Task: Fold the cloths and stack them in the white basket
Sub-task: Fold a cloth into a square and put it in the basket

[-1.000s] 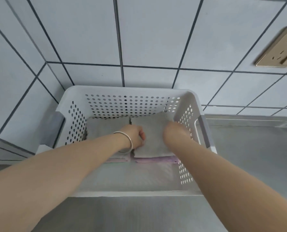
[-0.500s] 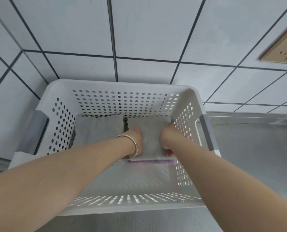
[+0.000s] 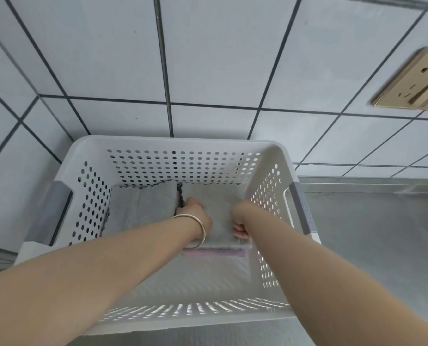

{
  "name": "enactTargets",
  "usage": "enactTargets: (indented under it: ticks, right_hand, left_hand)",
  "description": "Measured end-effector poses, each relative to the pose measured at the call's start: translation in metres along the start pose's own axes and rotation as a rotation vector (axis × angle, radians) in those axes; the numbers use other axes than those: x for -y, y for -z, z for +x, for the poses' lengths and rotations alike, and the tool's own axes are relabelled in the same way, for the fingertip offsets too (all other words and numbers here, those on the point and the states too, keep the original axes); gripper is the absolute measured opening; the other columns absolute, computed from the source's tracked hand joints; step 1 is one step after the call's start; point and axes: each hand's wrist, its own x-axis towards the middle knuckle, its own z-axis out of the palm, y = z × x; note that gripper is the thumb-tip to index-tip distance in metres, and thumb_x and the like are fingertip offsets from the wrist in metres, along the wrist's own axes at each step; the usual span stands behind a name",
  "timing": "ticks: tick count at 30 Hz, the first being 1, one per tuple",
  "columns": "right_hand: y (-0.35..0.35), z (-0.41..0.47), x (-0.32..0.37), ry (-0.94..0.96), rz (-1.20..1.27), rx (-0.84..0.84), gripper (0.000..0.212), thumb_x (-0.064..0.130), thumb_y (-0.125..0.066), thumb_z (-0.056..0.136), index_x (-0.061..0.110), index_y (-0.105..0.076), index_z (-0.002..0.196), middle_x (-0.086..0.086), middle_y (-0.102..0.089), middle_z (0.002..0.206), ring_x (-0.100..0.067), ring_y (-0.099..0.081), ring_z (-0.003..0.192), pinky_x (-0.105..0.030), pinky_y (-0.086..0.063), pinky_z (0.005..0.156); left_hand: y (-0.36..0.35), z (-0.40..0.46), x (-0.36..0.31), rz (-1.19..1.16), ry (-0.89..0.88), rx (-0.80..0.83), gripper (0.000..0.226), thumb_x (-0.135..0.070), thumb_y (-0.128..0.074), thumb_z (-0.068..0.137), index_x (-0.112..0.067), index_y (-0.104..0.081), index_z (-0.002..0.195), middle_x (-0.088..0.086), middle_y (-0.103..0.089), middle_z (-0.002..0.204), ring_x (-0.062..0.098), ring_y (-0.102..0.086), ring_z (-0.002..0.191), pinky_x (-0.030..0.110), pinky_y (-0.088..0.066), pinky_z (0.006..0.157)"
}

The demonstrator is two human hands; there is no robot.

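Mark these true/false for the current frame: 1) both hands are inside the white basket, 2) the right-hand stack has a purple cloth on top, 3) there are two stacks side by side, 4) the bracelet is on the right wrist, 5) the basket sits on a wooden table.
1) True. The left hand and right hand are both down inside the white basket, on the grey cloth.
2) False. That grey cloth is on top; the purple cloth lies under it, only its near edge showing.
3) True. A second grey cloth stack lies to the left.
4) False. The silver bracelet is on the left wrist.
5) False. The basket sits on a metal counter.
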Motion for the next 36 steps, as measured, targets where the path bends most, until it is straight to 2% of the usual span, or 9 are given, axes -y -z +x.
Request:
enactTargets:
  ticks: [6,8,10,12,14,16,20,25,36]
  right_hand:
    - [0.001,-0.005,-0.001,0.066,-0.222,-0.011,0.026,0.005,-0.029,0.092,0.009,-0.045,0.073,-0.005,-0.047,0.05,-0.012,-0.045,0.023,-0.02,-0.047,0.04]
    - [0.002,-0.013,0.008,0.254,-0.662,-0.155,0.021,0.005,-0.04,0.093,0.005,-0.059,0.1,-0.009,-0.066,0.092,-0.018,-0.07,0.075,-0.028,-0.054,0.068]
    - [-0.001,-0.026,0.015,0.485,-1.028,-0.354,0.03,0.004,-0.045,0.092,0.008,-0.057,0.119,-0.006,-0.059,0.12,-0.022,-0.059,0.11,-0.029,-0.049,0.082]
    - [-0.009,-0.027,0.017,0.668,-1.155,-0.404,0.03,0.003,-0.047,0.089,0.01,-0.058,0.116,-0.005,-0.06,0.117,-0.024,-0.058,0.109,-0.029,-0.046,0.077]
    - [-0.02,-0.02,0.014,0.802,-1.144,-0.342,0.035,0.005,-0.05,0.086,0.011,-0.053,0.12,-0.008,-0.054,0.119,-0.028,-0.052,0.113,-0.034,-0.048,0.085]
    - [-0.03,-0.011,0.007,0.798,-1.119,-0.186,0.052,0.014,-0.053,0.086,0.015,-0.038,0.135,-0.012,-0.039,0.133,-0.033,-0.036,0.124,-0.044,-0.042,0.098]
    - [-0.049,-0.001,-0.007,0.763,-1.083,-0.072,0.081,0.035,-0.059,0.084,0.021,-0.01,0.147,-0.014,-0.007,0.15,-0.039,-0.013,0.136,-0.045,-0.025,0.111]
    - [-0.062,0.001,-0.008,0.599,-1.063,-0.027,0.086,0.037,-0.053,0.089,0.033,0.011,0.147,-0.006,0.025,0.153,-0.038,0.016,0.141,-0.058,-0.025,0.108]
    - [-0.077,0.006,0.001,0.518,-1.181,-0.067,0.093,0.055,-0.054,0.081,0.035,0.009,0.147,-0.005,0.015,0.154,-0.037,0.006,0.14,-0.064,-0.028,0.101]
  left_hand:
    - [-0.006,-0.004,0.001,-0.083,-0.028,0.052,0.05,-0.014,-0.049,0.086,-0.017,-0.033,0.134,0.016,-0.039,0.135,0.03,-0.047,0.118,0.029,-0.04,0.098]
    - [0.002,-0.012,0.0,-0.165,-0.073,0.08,0.058,-0.015,-0.053,0.084,-0.024,-0.033,0.138,0.012,-0.048,0.127,0.025,-0.054,0.106,0.028,-0.046,0.089]
    - [0.017,-0.027,0.003,-0.192,-0.2,0.086,0.058,-0.01,-0.05,0.087,-0.029,-0.033,0.139,0.006,-0.053,0.116,0.017,-0.058,0.085,0.023,-0.048,0.07]
    - [0.034,-0.027,0.013,-0.065,-0.342,-0.075,0.059,-0.002,-0.045,0.088,-0.023,-0.03,0.141,0.01,-0.046,0.132,0.023,-0.055,0.109,0.03,-0.047,0.089]
    - [0.049,-0.015,0.031,0.232,-0.417,-0.216,0.063,-0.003,-0.043,0.089,-0.017,-0.019,0.145,0.01,-0.007,0.156,0.025,-0.017,0.141,0.036,-0.024,0.115]
    - [0.051,0.0,0.053,0.497,-0.391,-0.16,0.069,-0.017,-0.046,0.09,-0.019,-0.008,0.147,0.006,0.018,0.155,0.029,-0.003,0.143,0.046,-0.026,0.113]
    - [0.035,0.012,0.077,0.708,-0.379,-0.031,0.071,-0.037,-0.05,0.088,-0.012,-0.014,0.143,0.012,-0.01,0.15,0.035,-0.022,0.134,0.046,-0.034,0.107]
    - [0.031,0.029,0.08,0.823,-0.253,0.088,0.091,-0.064,-0.04,0.084,-0.036,0.026,0.14,-0.002,0.035,0.149,0.042,0.018,0.139,0.062,-0.025,0.107]
    - [0.029,0.053,0.074,0.998,-0.249,0.12,0.097,-0.074,-0.036,0.068,-0.036,0.009,0.145,0.007,0.0,0.15,0.048,-0.004,0.132,0.059,-0.028,0.105]
